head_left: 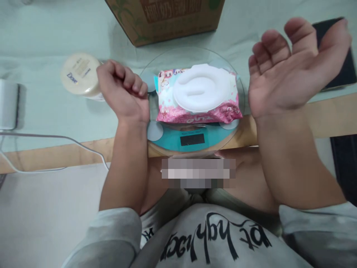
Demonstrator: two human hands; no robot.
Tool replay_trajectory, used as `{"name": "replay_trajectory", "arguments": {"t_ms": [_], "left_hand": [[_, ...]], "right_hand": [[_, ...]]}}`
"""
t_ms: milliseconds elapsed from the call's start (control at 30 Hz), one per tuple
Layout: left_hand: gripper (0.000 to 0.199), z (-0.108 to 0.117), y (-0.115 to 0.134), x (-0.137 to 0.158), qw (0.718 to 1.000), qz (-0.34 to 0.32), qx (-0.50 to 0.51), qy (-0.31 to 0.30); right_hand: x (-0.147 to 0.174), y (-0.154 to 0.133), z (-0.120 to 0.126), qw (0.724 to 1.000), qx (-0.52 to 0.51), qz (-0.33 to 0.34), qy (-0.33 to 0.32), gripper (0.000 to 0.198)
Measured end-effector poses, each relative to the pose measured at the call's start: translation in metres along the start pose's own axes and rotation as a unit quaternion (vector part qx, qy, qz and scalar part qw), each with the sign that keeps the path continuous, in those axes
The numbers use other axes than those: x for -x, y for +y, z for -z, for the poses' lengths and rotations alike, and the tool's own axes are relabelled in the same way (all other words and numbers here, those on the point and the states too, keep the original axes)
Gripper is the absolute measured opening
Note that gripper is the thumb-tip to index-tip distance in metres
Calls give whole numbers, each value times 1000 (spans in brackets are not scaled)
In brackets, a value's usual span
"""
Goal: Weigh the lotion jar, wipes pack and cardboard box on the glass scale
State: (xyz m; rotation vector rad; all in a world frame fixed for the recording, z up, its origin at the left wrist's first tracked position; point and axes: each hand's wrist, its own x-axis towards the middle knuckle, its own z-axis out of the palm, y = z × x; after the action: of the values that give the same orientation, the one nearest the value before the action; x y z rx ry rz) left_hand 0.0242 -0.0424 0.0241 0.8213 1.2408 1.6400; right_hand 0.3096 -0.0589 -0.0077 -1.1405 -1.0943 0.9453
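A pack of wet wipes (pixel 199 91) with a white flip lid and pink-and-blue wrapping lies flat on a round glass scale (pixel 170 143). The lid is closed. My left hand (pixel 124 87) is beside the pack's left end, palm up, its fingers curled in and nothing visible in them. Behind its thumb side stands a cream-coloured Dove jar (pixel 79 72), partly covered by the hand; whether they touch I cannot tell. To the right of the scale my right hand (pixel 292 70) is palm up and empty, with fingers loosely bent and thumb stretched out.
A brown cardboard box (pixel 173 22) stands behind the scale. A dark flat object (pixel 338 56) lies partly behind my right hand. At the far left are a white device (pixel 7 104) and a white cable (pixel 64 137). The wooden table edge (pixel 329 113) runs close to my lap.
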Motion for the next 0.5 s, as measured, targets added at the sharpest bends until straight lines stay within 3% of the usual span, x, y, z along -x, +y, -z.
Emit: {"name": "replay_trajectory", "arguments": {"t_ms": [133, 200, 267, 333, 400, 467, 500], "left_hand": [[39, 2, 2, -1, 996, 22, 79, -19], [39, 3, 2, 0, 995, 30, 94, -27], [41, 2, 1, 1, 995, 26, 85, -47], [46, 2, 1, 2, 996, 11, 68, -63], [47, 0, 0, 3, 997, 6, 51, -49], [47, -2, 0, 4, 998, 13, 43, -41], [46, -4, 0, 5, 998, 19, 42, -43]], "right_hand": [[-13, 11, 21, 997, 57, -6, 56, 82], [-6, 1, 8, 992, 92, 41, 75, 73], [9, -17, -15, 981, 119, 131, 86, 55], [26, -36, -36, 961, 161, 223, -33, 65], [39, -47, -49, 916, 234, 264, -192, 81], [46, -50, -52, 875, 304, 267, -264, 83], [48, -50, -52, 869, 328, 260, -263, 82]]}}
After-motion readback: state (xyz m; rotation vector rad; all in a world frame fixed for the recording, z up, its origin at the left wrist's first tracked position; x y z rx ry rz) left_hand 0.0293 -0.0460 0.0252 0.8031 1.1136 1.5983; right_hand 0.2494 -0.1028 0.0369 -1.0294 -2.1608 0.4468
